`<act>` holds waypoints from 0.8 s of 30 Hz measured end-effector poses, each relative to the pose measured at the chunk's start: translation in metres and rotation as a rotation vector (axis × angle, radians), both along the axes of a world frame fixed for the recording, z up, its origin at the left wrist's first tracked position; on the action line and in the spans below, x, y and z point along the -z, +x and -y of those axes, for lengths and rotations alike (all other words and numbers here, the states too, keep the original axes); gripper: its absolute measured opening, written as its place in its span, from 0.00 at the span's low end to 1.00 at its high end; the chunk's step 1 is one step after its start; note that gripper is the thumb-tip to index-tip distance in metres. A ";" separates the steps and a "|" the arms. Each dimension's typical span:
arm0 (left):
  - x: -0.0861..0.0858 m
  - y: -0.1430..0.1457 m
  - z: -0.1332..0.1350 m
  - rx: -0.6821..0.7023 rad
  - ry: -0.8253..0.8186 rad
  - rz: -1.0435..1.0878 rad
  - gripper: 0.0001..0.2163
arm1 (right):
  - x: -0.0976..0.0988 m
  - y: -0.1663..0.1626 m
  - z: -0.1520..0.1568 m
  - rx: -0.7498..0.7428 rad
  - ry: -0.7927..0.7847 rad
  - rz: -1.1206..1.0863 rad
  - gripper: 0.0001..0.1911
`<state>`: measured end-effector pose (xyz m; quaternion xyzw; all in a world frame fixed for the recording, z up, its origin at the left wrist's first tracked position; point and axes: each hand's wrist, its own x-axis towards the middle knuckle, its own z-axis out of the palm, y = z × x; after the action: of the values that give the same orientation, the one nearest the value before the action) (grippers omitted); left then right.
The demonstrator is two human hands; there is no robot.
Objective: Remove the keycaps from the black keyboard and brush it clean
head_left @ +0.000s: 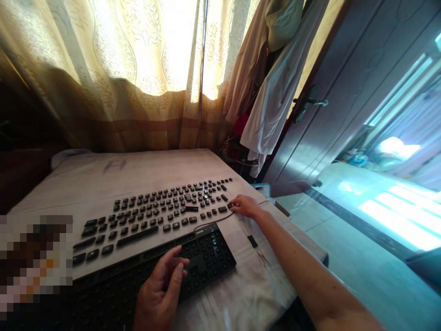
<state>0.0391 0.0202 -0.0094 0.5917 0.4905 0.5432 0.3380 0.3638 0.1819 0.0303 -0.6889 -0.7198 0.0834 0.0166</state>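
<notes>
A black keyboard (pixel 220 248) with its keycaps off lies slanted at the near side of the covered table. Beyond it, many loose black keycaps (pixel 151 214) are laid out in rows on the white cloth. My left hand (pixel 158 287) hovers over the keyboard, fingers loosely curled and apart, holding nothing visible. At the right end of the rows, the fingertips of my right hand (pixel 244 205) are pinched on a small keycap (pixel 229 205) at the table surface. A wire keycap puller (pixel 253 241) with a black middle lies right of the keyboard.
The keyboard's thin cable (pixel 220 219) runs right, past my right hand. A patterned curtain (pixel 138 92) hangs behind the table. Clothes (pixel 265 115) and a door (pixel 310 115) are at the right. A pixelated patch covers the lower left.
</notes>
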 end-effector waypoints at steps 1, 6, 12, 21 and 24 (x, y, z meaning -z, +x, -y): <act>-0.002 0.001 0.000 -0.008 0.019 0.000 0.18 | -0.001 0.000 0.001 0.000 0.006 -0.001 0.15; -0.007 0.004 -0.001 -0.010 0.080 -0.040 0.15 | -0.011 -0.005 0.010 0.019 0.083 -0.040 0.15; -0.013 -0.008 -0.001 -0.038 0.265 -0.265 0.11 | -0.006 -0.037 0.064 0.011 0.223 -0.224 0.15; -0.006 -0.146 0.016 -0.385 0.278 -0.813 0.21 | 0.037 -0.082 0.143 0.054 0.321 -0.417 0.18; 0.009 -0.182 0.031 -0.451 0.134 -0.841 0.25 | 0.044 -0.086 0.147 0.092 0.372 -0.427 0.18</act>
<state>-0.1432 -0.0107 -0.0181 0.6592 0.6649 0.3470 -0.0547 0.2778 0.0345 -0.0135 -0.6729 -0.6709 0.0924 0.2977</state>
